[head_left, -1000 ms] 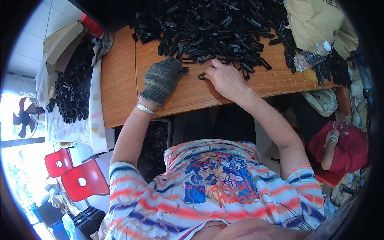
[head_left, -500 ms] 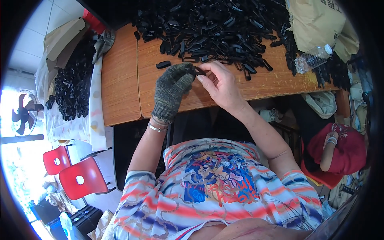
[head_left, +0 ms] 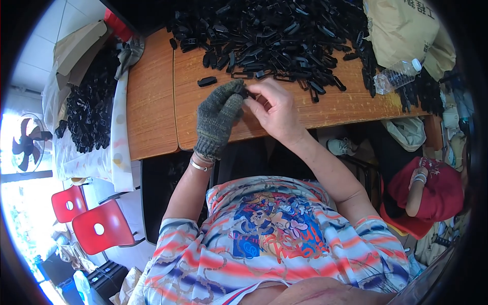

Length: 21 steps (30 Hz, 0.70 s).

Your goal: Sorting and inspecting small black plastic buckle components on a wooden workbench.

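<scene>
My left hand (head_left: 219, 114), in a dark grey-green knit glove, is closed around a small black plastic part (head_left: 246, 93) just above the table's near edge. From the other side my bare right hand (head_left: 276, 108) pinches the same part between thumb and fingers. Most of that part is hidden by the fingers. Beyond both hands spreads a big heap of black plastic parts (head_left: 274, 43), several of them elongated with open frames. One single black part (head_left: 207, 81) lies apart from the heap, just past my gloved hand.
The wooden table (head_left: 151, 101) has a seam left of my hands. A clear plastic bottle (head_left: 398, 76) lies by a brown paper sack (head_left: 401, 30) at right. More black parts (head_left: 91, 112) fill a plastic-lined box at left. A person in a red top (head_left: 432, 188) sits at right.
My right hand has shifted slightly left, and its fingers have drawn nearer the gloved fingers over the black part. The left hand stays nearly in place.
</scene>
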Tool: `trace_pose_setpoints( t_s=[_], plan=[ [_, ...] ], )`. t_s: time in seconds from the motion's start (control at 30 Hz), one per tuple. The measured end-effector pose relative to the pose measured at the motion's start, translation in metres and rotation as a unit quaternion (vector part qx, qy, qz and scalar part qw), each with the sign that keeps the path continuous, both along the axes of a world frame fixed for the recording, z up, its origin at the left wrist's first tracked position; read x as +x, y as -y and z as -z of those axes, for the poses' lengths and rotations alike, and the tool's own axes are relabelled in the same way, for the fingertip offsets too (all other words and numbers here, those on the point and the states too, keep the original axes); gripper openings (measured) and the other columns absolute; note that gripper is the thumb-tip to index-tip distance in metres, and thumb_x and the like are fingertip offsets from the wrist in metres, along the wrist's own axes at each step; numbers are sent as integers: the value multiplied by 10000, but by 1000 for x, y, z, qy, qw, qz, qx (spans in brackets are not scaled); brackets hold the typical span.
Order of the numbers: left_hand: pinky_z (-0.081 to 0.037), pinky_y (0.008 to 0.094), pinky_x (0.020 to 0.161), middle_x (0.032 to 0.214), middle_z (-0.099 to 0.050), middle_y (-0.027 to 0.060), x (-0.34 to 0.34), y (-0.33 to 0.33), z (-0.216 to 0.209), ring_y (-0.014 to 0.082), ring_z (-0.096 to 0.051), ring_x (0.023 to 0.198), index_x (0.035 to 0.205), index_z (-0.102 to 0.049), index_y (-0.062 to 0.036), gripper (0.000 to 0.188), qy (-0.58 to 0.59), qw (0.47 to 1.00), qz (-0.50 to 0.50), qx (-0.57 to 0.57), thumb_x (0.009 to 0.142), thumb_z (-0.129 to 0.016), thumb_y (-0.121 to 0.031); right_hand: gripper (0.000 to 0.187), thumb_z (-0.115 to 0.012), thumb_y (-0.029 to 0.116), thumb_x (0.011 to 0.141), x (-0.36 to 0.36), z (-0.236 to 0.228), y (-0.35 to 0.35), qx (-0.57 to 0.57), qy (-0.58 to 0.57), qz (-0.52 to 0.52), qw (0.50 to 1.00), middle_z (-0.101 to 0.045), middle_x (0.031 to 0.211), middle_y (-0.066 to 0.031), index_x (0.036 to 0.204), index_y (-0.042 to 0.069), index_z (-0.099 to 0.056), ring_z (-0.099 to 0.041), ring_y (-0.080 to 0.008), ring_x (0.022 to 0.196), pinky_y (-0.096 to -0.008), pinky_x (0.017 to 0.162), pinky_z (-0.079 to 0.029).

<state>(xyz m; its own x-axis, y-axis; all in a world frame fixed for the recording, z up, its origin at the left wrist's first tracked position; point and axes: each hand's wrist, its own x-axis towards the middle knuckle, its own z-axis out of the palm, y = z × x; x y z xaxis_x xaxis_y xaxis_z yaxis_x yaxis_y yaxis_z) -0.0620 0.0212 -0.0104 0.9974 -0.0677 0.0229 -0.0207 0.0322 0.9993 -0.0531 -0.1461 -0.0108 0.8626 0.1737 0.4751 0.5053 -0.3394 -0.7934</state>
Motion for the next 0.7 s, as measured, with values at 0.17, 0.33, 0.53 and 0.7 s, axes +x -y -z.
trace_pose_setpoints(
  t_s=[0.17,0.33,0.53,0.7],
  plan=[
    [-525,261,720,997,-715,75,-14,14,3,118,-644,848,1195,-656,-22,256,125,980,-46,149,959,-625,-115,333,-751,0,765,-14,16,-14,-17,55,49,997,-588,843,-132,1054,19,-586,-629,-278,690,-367,596,-499],
    [-486,260,651,872,-647,31,-17,10,8,118,-589,741,1018,-652,-19,256,95,993,-9,76,1029,-505,-228,388,-746,107,807,-27,22,-24,-39,-48,26,998,-601,860,-172,1106,34,-509,-643,-356,737,-439,617,-494],
    [-459,265,660,799,-596,10,-35,-14,-10,112,-549,720,937,-618,-43,260,-16,998,-10,-61,1032,-503,-255,359,-770,190,809,-28,9,-46,15,-136,-28,990,-608,789,-151,1000,38,-506,-648,-360,734,-453,627,-488],
    [-522,384,843,1001,-710,208,-65,-108,-57,280,-701,972,1009,-722,-50,215,-35,865,131,482,886,-698,-224,513,-795,405,778,-10,4,-37,-178,-101,-241,949,-654,927,-128,1107,62,-602,-655,-319,896,-423,770,-521]
  ],
)
